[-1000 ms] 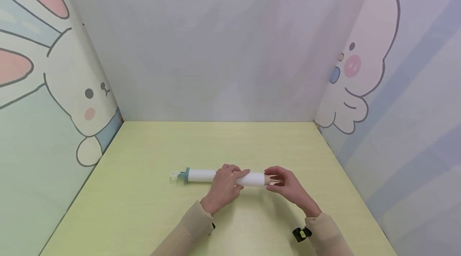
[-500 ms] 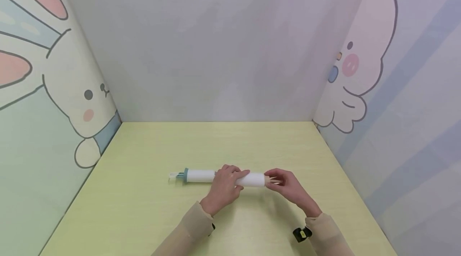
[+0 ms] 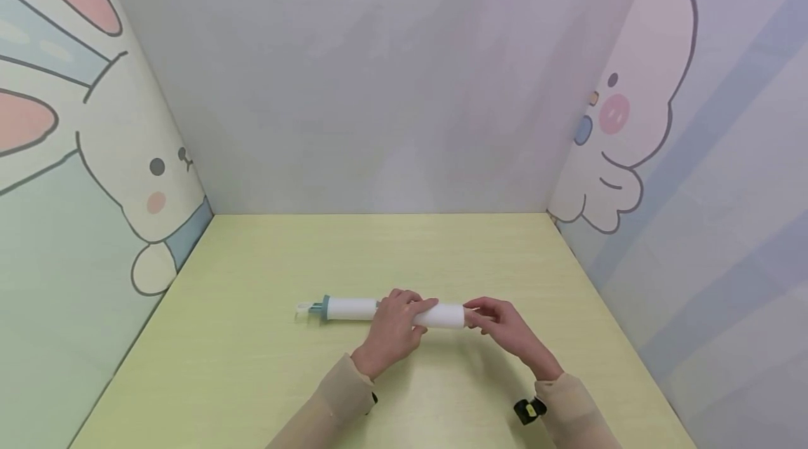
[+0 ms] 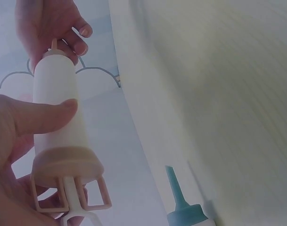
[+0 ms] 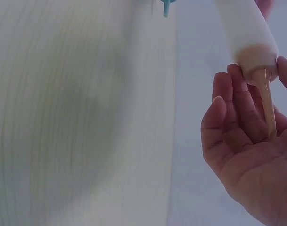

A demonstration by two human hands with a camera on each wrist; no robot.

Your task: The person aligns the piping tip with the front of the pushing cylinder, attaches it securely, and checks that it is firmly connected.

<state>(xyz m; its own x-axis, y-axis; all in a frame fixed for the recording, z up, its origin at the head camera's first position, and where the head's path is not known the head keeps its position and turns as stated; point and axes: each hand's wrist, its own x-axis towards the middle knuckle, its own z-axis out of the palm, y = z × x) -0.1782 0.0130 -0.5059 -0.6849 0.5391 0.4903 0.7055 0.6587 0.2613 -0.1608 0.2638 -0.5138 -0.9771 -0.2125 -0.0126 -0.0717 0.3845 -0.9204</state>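
Observation:
A large white plunger syringe (image 3: 445, 316) with peach end pieces is held across the front of me. My left hand (image 3: 393, 328) grips its barrel, thumb laid over the side in the left wrist view. There the peach finger loops and pale plunger handle show at the near end. At the other end my right hand (image 3: 505, 328) pinches the peach nozzle cap (image 5: 257, 63) between thumb and fingertips, its thin spout pointing into the palm. A second white syringe (image 3: 351, 309) with teal fittings lies behind the left hand, partly hidden by it; its teal nozzle (image 4: 186, 214) shows in the left wrist view.
Both syringes are over a pale yellow wood-grain table (image 3: 252, 379). A plain grey-white wall (image 3: 379, 84) closes the back, and printed cartoon panels stand at the left and right sides. A black wrist strap (image 3: 529, 410) hangs at the right sleeve.
My right fingers have turned and closed in over the nozzle cap, hiding more of it and the spout. The left hand and the teal-fitted syringe stay put.

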